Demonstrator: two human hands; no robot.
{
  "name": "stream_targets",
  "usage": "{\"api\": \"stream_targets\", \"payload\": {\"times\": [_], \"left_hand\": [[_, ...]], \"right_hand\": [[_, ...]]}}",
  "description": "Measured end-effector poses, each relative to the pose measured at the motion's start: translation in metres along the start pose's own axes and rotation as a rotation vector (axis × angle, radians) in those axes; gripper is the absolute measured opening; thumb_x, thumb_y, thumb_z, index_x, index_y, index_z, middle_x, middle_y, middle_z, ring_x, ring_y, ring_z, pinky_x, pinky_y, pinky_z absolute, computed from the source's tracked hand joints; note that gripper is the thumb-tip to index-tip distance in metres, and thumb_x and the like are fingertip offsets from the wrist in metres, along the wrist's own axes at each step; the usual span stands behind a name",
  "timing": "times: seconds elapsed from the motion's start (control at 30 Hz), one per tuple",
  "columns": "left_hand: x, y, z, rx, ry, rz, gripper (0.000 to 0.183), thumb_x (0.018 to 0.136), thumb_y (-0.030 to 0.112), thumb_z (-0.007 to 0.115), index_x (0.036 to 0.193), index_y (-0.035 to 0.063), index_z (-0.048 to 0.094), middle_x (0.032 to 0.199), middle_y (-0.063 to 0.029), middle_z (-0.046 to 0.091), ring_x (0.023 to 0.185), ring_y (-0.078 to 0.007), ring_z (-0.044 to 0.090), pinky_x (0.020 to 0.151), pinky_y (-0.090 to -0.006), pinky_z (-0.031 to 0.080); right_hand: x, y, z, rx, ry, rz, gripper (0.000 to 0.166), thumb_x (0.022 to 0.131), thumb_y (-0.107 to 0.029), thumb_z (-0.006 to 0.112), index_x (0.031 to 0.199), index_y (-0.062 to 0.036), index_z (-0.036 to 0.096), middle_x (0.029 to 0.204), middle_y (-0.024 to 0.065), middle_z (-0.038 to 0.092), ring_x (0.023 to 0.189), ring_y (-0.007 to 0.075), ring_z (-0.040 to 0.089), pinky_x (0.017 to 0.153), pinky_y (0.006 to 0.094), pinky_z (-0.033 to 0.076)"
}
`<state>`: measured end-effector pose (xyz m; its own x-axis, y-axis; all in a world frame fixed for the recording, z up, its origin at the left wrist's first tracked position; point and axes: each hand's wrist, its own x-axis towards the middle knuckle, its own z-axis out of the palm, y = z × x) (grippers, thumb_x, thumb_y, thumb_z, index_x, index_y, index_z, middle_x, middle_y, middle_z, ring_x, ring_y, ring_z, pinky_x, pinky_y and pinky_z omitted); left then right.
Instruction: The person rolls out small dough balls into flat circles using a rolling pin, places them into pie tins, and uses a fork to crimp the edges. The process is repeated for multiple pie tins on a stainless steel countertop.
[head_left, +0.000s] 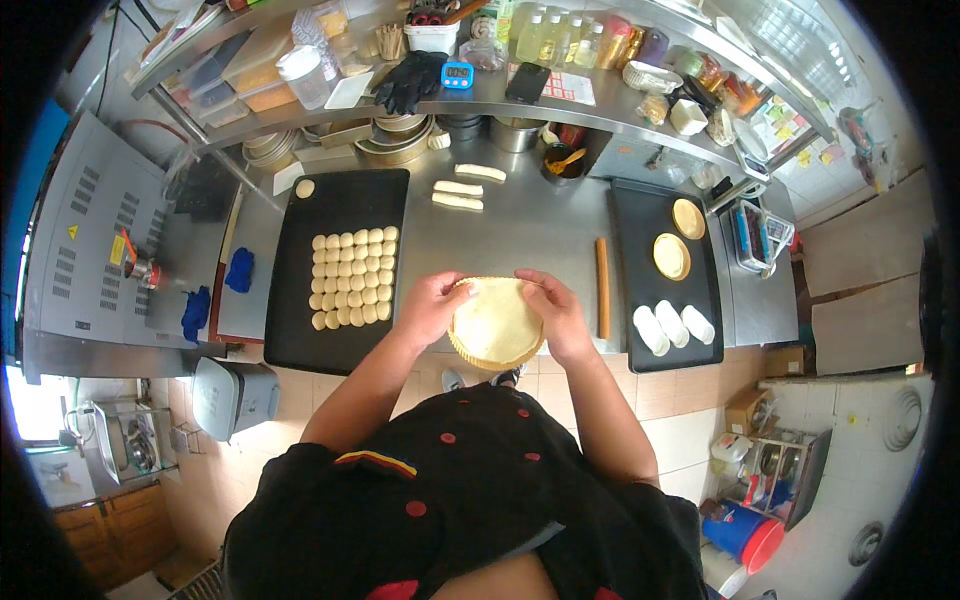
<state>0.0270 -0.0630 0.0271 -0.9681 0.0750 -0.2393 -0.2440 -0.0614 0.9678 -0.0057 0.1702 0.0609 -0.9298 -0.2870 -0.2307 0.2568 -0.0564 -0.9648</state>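
Between my two hands is a round, fluted tart tin lined with pale dough (497, 322), held up at the steel table's front edge. My left hand (433, 306) grips its left rim, thumb on the dough inside. On the opposite rim my right hand (556, 309) does the same, its thumb also pressing the inner edge. A wooden rolling pin (603, 289) lies to the right of that hand. Three pale dough strips (458, 188) rest farther back on the steel worktop (510, 232).
At left, a black baking tray (337, 202) carries rows of small dough balls (352, 277). The right-hand black tray (637, 225) bears two lined tart tins (671, 256) and three white oval pieces (673, 327). A pot with an orange spatula (564, 163) stands below the loaded shelf (480, 105).
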Motion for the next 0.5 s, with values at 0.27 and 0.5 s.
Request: {"api": "stream_targets", "payload": {"times": [0.27,0.5], "left_hand": [[-0.014,-0.002,0.0,-0.205,-0.008,0.026,0.036,0.105,0.012,0.064,0.136,-0.0056,0.064,0.121,-0.0101,0.074,0.107,-0.0157,0.07,0.096,-0.0304,0.056],[-0.029,-0.008,-0.002,-0.27,0.033,0.046,0.036,0.103,0.004,0.062,0.137,-0.006,0.062,0.12,-0.012,0.074,0.109,-0.0167,0.07,0.097,-0.031,0.056]], "right_hand": [[-0.003,0.009,-0.01,0.055,0.059,0.027,0.034,0.109,-0.021,0.06,0.128,0.0059,0.067,0.103,0.0048,0.074,0.09,0.0094,0.066,0.081,0.0258,0.054],[-0.006,0.009,-0.004,-0.048,-0.002,-0.017,0.036,0.107,-0.021,0.065,0.131,0.006,0.065,0.104,0.0072,0.074,0.094,0.0115,0.066,0.081,0.0281,0.054]]}}
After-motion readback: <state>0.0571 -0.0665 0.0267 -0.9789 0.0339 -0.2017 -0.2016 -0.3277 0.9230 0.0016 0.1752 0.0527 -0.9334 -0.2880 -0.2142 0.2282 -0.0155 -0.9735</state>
